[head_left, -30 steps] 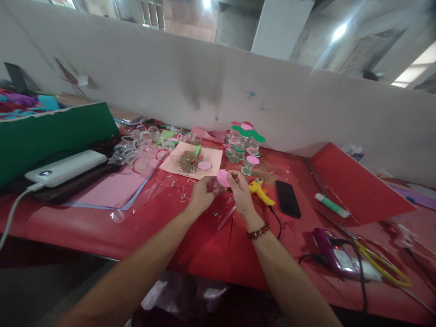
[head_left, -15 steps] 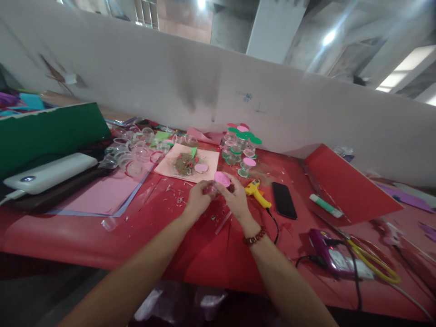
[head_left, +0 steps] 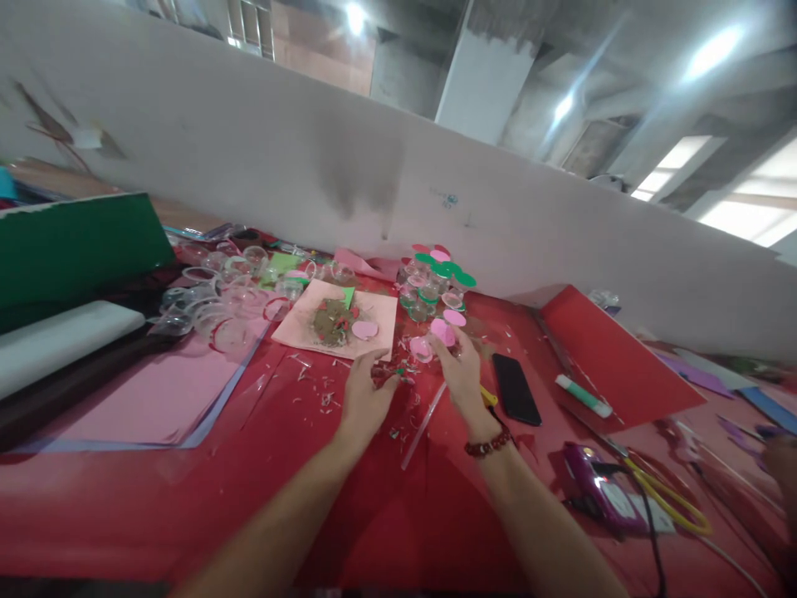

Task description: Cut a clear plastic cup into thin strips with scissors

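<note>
My right hand [head_left: 459, 370] grips a small clear plastic cup [head_left: 422, 349] with a pink paper disc [head_left: 442, 332] on its end. The cup is tilted, just in front of a cluster of clear cups [head_left: 429, 295] topped with green, pink and red discs. My left hand [head_left: 367, 390] holds nothing, its thumb and fingers apart above small paper scraps [head_left: 327, 400]. Beyond it lies a pale pink sheet [head_left: 292, 328], bearing a brownish patch and a loose pink disc [head_left: 364, 330]. A yellow glue gun [head_left: 489, 397] is mostly hidden behind my right hand.
Loose clear cups [head_left: 224, 307] and pink paper sheets [head_left: 155, 390] lie to the left. A glue stick [head_left: 425, 428] rests in front. On the right are a black phone [head_left: 516, 389], a green-and-white tube [head_left: 584, 396], a purple device [head_left: 601, 490] with cables and a red board [head_left: 613, 357].
Both hands were together on the pink-topped cup. My left hand has let go and opened, while my right has carried the cup right, towards the cluster. The view has shifted slightly.
</note>
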A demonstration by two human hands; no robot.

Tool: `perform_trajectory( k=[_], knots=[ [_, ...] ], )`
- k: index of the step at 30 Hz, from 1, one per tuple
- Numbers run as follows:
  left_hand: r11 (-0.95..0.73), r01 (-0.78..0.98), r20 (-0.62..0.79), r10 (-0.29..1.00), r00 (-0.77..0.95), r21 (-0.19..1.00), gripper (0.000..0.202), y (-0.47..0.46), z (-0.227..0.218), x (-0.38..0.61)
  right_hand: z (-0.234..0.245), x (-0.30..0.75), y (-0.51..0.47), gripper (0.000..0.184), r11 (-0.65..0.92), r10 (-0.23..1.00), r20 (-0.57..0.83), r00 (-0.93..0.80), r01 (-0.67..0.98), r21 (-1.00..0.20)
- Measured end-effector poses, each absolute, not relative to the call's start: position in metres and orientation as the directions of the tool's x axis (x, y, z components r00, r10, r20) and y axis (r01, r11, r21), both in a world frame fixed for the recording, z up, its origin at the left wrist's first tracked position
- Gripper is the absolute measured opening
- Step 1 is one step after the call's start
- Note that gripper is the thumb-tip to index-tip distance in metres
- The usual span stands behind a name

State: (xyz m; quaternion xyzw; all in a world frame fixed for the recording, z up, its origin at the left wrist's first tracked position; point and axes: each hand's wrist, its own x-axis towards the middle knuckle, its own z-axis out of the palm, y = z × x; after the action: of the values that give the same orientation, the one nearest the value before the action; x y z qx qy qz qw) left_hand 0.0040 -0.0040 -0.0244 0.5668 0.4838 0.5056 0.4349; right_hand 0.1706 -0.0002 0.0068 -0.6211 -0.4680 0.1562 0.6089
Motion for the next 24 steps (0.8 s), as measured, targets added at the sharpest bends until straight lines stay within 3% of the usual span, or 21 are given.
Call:
perform_trajectory(
  k=[6, 13, 20, 24],
  knots=[
    [-0.233, 0.146, 0.221, 0.970, 0.098, 0.961, 0.033, -0.014, -0.018, 0.007, 0.014, 0.187, 0.053, 0.052, 0.103, 0.789, 0.384, 0.480, 0.513, -0.852],
    [-0.226, 0.139, 0.209, 0.970, 0.126, 0.964, 0.030, -0.015, -0.015, 0.008, 0.011, 0.189, 0.084, 0.029, 0.053, 0.839, 0.442, 0.316, 0.762, -0.645],
    [-0.225, 0.161, 0.189, 0.959, 0.213, 0.961, 0.025, -0.019, -0.010, 0.010, 0.016, 0.192, 0.058, 0.035, 0.077, 0.829, 0.471, 0.301, 0.773, -0.630],
    [-0.202, 0.133, 0.170, 0.960, 0.223, 0.970, 0.028, -0.019, -0.013, 0.012, 0.022, 0.182, 0.034, 0.022, 0.076, 0.858, 0.383, 0.342, 0.652, -0.754]
  ],
)
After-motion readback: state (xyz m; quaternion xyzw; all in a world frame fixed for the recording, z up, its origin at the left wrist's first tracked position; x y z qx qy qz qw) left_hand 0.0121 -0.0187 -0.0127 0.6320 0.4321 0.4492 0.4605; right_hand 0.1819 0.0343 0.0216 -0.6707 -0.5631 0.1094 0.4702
